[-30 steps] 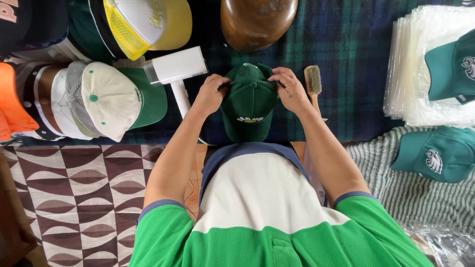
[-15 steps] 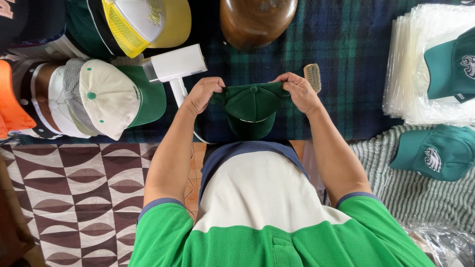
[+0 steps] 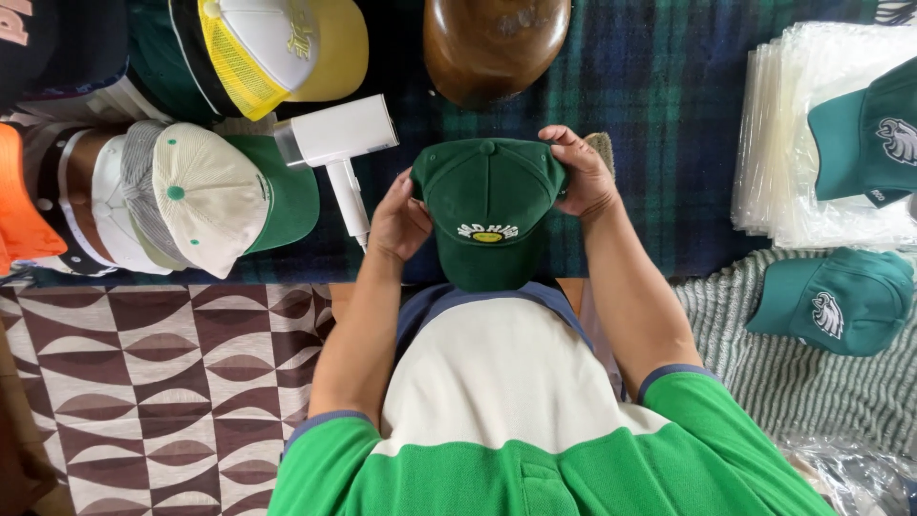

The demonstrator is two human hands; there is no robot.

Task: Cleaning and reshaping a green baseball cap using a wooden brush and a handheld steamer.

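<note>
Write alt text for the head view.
Seen from above, a person holds a dark green cap between the left hand and right hand over a plaid cloth. More caps and a white handheld steamer lie to the left; bagged green caps sit right.

We hold a dark green cap (image 3: 489,205) crown-up, brim toward us, a yellow-and-white embroidered emblem on its front.

one head-worn view, looking straight down, close over the plaid blanket (image 3: 669,134).
</note>
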